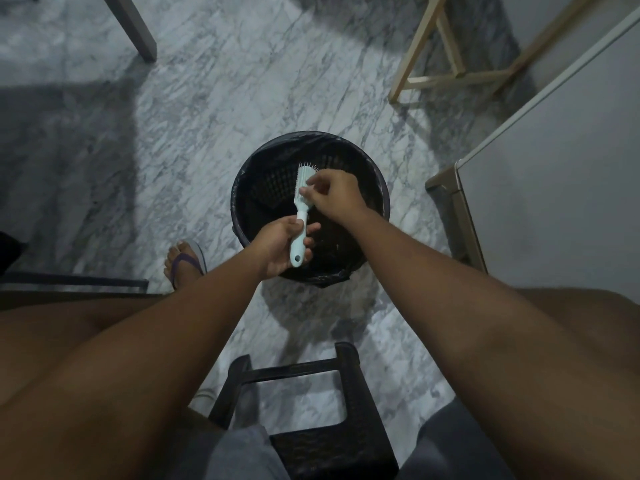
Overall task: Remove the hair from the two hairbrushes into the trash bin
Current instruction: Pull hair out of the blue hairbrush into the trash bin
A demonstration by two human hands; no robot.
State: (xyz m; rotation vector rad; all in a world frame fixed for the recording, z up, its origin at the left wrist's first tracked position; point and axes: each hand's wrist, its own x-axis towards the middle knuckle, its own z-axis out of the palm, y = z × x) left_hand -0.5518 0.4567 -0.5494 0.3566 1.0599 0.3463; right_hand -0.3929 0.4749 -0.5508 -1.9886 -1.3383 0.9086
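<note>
Between the knees stands a dark stool point(304, 410); beyond it, above the trash bin point(263, 188), the left hand point(277, 244) grips the hairbrush point(302, 202) by its handle, long axis pointing away. The right hand point(332, 197), nearer the bristled head, pinches at its right edge; any hair there is too small to see.

A: Trash bin point(263, 188)?
B: On the floor point(207, 133), ahead of the stool point(298, 370). Hairbrush point(303, 188) above its opening: left hand point(277, 247) on the handle, near side; right hand point(334, 197) at the head, farther.
A: Flanks?
B: Foot point(183, 265) left, cabinet point(554, 202) right.
</note>
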